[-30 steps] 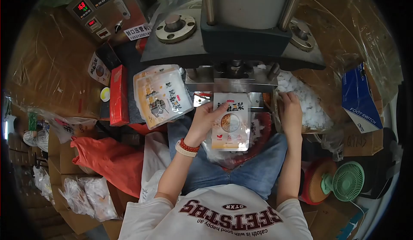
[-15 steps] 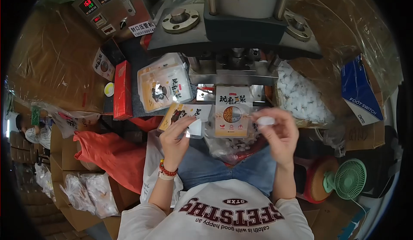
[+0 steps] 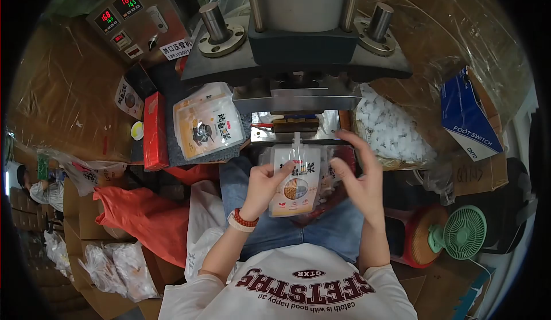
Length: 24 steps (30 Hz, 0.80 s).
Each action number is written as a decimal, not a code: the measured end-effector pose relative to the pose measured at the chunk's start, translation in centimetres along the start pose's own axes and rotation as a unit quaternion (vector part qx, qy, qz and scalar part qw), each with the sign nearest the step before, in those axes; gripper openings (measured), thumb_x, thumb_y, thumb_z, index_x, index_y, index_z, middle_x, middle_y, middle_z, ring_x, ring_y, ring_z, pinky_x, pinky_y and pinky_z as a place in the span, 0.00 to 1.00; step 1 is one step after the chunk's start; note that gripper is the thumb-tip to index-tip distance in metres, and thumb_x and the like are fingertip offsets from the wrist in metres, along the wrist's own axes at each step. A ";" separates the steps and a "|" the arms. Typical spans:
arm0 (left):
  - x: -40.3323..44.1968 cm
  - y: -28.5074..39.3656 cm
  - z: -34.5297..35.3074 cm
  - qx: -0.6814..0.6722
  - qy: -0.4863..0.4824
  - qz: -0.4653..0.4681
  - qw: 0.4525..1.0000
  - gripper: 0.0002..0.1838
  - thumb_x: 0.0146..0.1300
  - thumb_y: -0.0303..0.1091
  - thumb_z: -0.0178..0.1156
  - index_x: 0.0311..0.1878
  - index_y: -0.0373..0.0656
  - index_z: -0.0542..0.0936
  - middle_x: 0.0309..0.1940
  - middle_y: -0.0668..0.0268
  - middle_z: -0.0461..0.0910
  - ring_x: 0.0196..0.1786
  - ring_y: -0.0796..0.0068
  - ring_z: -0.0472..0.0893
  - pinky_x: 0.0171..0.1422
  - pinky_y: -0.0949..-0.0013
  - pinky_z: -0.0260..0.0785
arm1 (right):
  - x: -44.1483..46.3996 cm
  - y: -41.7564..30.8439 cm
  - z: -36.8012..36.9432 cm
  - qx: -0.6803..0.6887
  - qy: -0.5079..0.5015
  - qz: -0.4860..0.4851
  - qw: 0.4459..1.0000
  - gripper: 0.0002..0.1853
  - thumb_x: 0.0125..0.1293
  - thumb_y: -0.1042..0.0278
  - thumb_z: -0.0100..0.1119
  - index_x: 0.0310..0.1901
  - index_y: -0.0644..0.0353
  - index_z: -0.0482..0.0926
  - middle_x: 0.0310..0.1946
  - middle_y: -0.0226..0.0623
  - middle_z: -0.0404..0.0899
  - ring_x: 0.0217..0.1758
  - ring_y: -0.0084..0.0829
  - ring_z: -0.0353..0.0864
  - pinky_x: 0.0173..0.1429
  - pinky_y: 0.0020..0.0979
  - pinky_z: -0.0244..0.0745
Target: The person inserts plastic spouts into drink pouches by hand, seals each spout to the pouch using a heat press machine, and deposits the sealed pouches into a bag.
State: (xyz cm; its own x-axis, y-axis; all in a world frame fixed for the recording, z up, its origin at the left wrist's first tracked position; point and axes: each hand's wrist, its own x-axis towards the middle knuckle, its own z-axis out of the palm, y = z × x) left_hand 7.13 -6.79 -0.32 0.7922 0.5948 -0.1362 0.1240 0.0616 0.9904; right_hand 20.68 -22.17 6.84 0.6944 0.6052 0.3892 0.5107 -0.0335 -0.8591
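Note:
My left hand [image 3: 265,189] pinches the left side of a printed pouch [image 3: 297,189], its thumb across the front. The pouch is held upright over my lap, just in front of the press, and a clear spout [image 3: 297,140] sticks up from its top edge. My right hand [image 3: 363,182] is open beside the pouch's right edge, fingers spread and nothing visible in them. Beyond the pouch are the press's metal jaws [image 3: 295,126]. A stack of similar pouches [image 3: 206,128] lies on the grey mat to the left.
A heap of small white plastic pieces [image 3: 390,128] fills a box at right. Beyond it stands a blue foot-switch box [image 3: 469,116]. A red box [image 3: 155,131] and a control panel [image 3: 135,19] are on the left. A green fan [image 3: 465,235] stands at lower right.
The pouch at the press has come toward me and is now in my left hand. The white piece is gone from my right hand, which has opened. The press's posts now stick up farther.

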 end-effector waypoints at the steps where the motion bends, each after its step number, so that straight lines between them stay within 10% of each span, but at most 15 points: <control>1: 1.0 -0.3 0.3 -0.136 0.008 -0.053 0.989 0.12 0.65 0.36 0.64 0.34 0.34 0.84 0.26 0.70 0.83 0.24 0.87 0.77 0.28 0.78 0.70 | 0.5 0.4 -1.4 -0.048 0.010 -0.015 0.999 0.17 0.60 0.72 0.64 0.52 0.61 0.77 0.49 0.42 0.79 0.57 0.39 0.75 0.59 0.32 0.68; 11: 6.4 -0.2 -0.5 -0.232 -0.015 -0.075 0.970 0.12 0.63 0.37 0.65 0.37 0.35 0.82 0.34 0.65 0.84 0.34 0.83 0.81 0.37 0.78 0.72 | 5.4 10.1 -2.4 -0.415 -0.052 -0.019 0.908 0.12 0.64 0.71 0.57 0.49 0.63 0.78 0.46 0.45 0.76 0.50 0.47 0.75 0.53 0.39 0.70; 14: 5.8 0.7 -3.2 0.114 0.111 0.070 0.985 0.26 0.60 0.45 0.68 0.54 0.35 0.77 0.44 0.61 0.83 0.44 0.70 0.82 0.48 0.69 0.72 | 5.3 9.7 -2.8 -0.418 -0.050 -0.036 0.906 0.10 0.65 0.73 0.55 0.46 0.64 0.78 0.43 0.48 0.76 0.48 0.49 0.75 0.51 0.40 0.71; 16: 4.3 2.7 -5.9 0.620 0.318 0.246 0.674 0.38 0.54 0.48 0.70 0.65 0.41 0.69 0.59 0.58 0.76 0.59 0.59 0.76 0.64 0.58 0.63 | 4.7 9.4 -3.1 -0.324 0.064 -0.041 0.943 0.11 0.67 0.72 0.54 0.48 0.64 0.78 0.41 0.43 0.77 0.45 0.39 0.77 0.49 0.34 0.72; 18: 3.0 0.2 -8.2 0.651 0.290 0.158 0.683 0.42 0.52 0.48 0.70 0.68 0.44 0.65 0.68 0.58 0.66 0.70 0.58 0.65 0.73 0.48 0.50 | 3.7 7.7 -2.7 -0.177 0.084 0.008 0.981 0.12 0.68 0.72 0.54 0.51 0.64 0.77 0.40 0.40 0.77 0.44 0.33 0.77 0.49 0.30 0.71; 21: 0.7 -2.4 -10.8 0.543 0.125 0.239 0.795 0.29 0.49 0.23 0.62 0.59 0.45 0.76 0.58 0.62 0.77 0.62 0.57 0.75 0.66 0.55 0.65 | 1.7 3.8 -0.6 0.095 0.104 0.029 0.990 0.13 0.69 0.72 0.56 0.53 0.65 0.76 0.41 0.34 0.78 0.43 0.21 0.73 0.48 0.23 0.68; 24: -2.0 -0.1 -9.0 0.367 0.140 0.130 0.910 0.25 0.45 0.17 0.54 0.49 0.45 0.82 0.48 0.64 0.83 0.54 0.58 0.81 0.58 0.62 0.73 | 0.2 0.8 0.4 0.038 0.021 -0.064 0.997 0.12 0.58 0.78 0.64 0.45 0.64 0.80 0.41 0.39 0.79 0.43 0.31 0.77 0.49 0.28 0.69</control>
State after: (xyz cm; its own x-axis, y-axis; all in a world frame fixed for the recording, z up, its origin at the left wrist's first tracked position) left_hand 0.14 -0.74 0.03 0.6816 0.6997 0.2141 0.4009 -0.6019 0.6906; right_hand 21.06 -21.74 6.08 0.6478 0.5669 0.5089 0.5572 0.1031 -0.8240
